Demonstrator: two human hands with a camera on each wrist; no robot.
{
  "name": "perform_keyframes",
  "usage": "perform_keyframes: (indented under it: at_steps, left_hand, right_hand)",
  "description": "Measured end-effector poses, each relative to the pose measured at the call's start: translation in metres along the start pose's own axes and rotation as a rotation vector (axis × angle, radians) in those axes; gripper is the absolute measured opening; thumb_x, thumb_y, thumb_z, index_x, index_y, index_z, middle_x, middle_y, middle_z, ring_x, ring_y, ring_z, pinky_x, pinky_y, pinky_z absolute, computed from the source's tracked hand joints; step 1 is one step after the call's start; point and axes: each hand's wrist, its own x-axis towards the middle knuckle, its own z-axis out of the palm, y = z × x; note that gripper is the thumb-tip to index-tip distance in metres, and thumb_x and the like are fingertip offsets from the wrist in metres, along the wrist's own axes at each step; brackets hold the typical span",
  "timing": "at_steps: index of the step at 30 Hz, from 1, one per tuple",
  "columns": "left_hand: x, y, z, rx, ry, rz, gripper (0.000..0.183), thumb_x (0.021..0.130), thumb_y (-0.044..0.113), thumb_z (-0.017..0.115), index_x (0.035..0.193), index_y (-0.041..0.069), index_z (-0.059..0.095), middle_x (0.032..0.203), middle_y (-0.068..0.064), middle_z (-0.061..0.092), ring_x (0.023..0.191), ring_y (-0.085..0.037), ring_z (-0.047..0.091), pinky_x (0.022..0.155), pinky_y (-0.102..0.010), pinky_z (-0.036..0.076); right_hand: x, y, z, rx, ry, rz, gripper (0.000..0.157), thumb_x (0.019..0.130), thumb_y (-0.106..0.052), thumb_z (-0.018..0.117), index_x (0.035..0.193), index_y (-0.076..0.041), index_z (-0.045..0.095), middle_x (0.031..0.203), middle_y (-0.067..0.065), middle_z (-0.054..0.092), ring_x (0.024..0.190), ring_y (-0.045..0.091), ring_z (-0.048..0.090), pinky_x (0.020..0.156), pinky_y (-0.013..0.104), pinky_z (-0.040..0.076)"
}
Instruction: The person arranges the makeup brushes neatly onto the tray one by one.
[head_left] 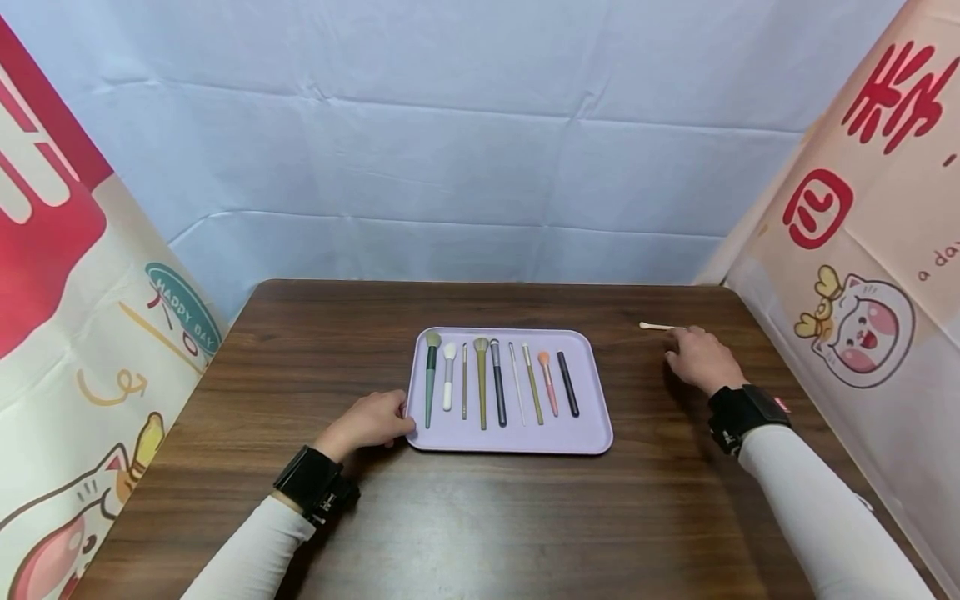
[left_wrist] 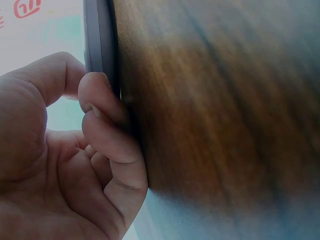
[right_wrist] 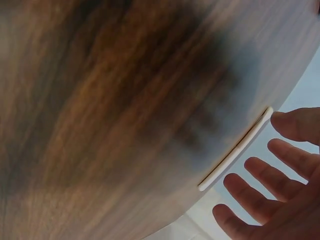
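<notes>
A lilac tray [head_left: 510,440] lies on the table, holding a row of several makeup brushes, among them a green-handled brush [head_left: 431,387], an olive-handled brush [head_left: 482,392] and a pink-handled one [head_left: 550,387]. At its lower left corner, my left hand [head_left: 375,419] pinches the rim. The left wrist view shows the fingers [left_wrist: 117,150] of that hand curled at the tray's grey-looking side. To the right, a slim cream-coloured stick [head_left: 654,326] lies on the table. My right hand [head_left: 703,360] hovers over its right end, fingers spread and the thumb tip near the stick's end in the right wrist view.
The dark wood table [head_left: 480,517] has rounded far corners. A pale blue cloth [head_left: 450,150] hangs behind it, and printed cloths [head_left: 855,292] hang along both sides. Black bands with small cameras sit on both wrists.
</notes>
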Motion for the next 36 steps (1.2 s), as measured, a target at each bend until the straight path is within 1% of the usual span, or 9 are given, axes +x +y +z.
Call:
perform_keyframes:
  at_steps: [2,6,9,13,18,28,36]
  left_hand:
    - [0.000,0.000,0.000,0.006,0.003,0.002,0.011,0.084,0.017,0.065,0.081,0.012,0.056,0.058,0.000,0.059,0.052,-0.013,0.058,0.061,-0.029,0.044]
    - [0.000,0.001,0.000,0.006,0.006,0.002,0.011,0.084,0.017,0.065,0.081,0.012,0.056,0.058,0.000,0.059,0.052,-0.013,0.058,0.061,-0.029,0.044]
    - [-0.001,0.002,0.000,0.000,0.003,0.000,0.011,0.084,0.017,0.065,0.082,0.012,0.056,0.058,0.000,0.059,0.052,-0.013,0.058,0.060,-0.029,0.044]
    - [-0.001,0.002,-0.001,-0.007,-0.001,-0.009,0.010,0.085,0.016,0.065,0.082,0.012,0.056,0.058,0.000,0.059,0.052,-0.013,0.058,0.059,-0.028,0.043]
    - [0.000,0.001,0.000,-0.001,0.004,-0.010,0.011,0.085,0.016,0.065,0.082,0.011,0.056,0.058,0.000,0.059,0.052,-0.013,0.058,0.059,-0.028,0.043]
    - [0.002,-0.001,0.002,-0.001,-0.004,-0.005,0.010,0.086,0.016,0.065,0.082,0.011,0.056,0.059,-0.001,0.060,0.052,-0.014,0.058,0.058,-0.028,0.043]
    - [0.003,0.000,0.001,-0.003,-0.013,-0.021,0.012,0.086,0.018,0.066,0.084,0.011,0.057,0.061,-0.001,0.060,0.053,-0.014,0.058,0.059,-0.029,0.044]
  right_hand:
    - [0.002,0.002,-0.001,0.006,-0.011,0.009,0.049,0.101,-0.012,0.053,0.143,0.012,0.043,0.139,0.041,0.041,0.124,0.060,0.042,0.098,0.069,0.038]
    - [0.006,0.007,-0.003,0.018,-0.017,0.019,0.050,0.101,-0.012,0.052,0.143,0.012,0.042,0.139,0.041,0.039,0.124,0.060,0.041,0.098,0.069,0.037]
    - [0.010,0.010,-0.004,0.029,0.002,0.020,0.048,0.101,-0.012,0.051,0.142,0.012,0.043,0.138,0.040,0.041,0.123,0.059,0.042,0.097,0.069,0.037]
    - [0.015,0.013,-0.005,0.037,0.038,0.014,0.046,0.100,-0.012,0.053,0.139,0.012,0.045,0.132,0.039,0.045,0.117,0.057,0.047,0.093,0.068,0.039]
    - [0.022,0.018,-0.004,0.044,0.057,0.005,0.044,0.099,-0.010,0.054,0.136,0.011,0.048,0.125,0.038,0.049,0.111,0.055,0.050,0.089,0.067,0.041]
    - [0.032,0.024,-0.002,0.007,0.046,0.005,0.044,0.098,-0.011,0.054,0.137,0.009,0.048,0.130,0.038,0.047,0.117,0.059,0.046,0.092,0.070,0.038]
    - [0.039,0.030,0.000,0.004,0.027,0.002,0.044,0.098,-0.010,0.053,0.138,0.010,0.047,0.133,0.039,0.045,0.119,0.060,0.044,0.095,0.072,0.035]
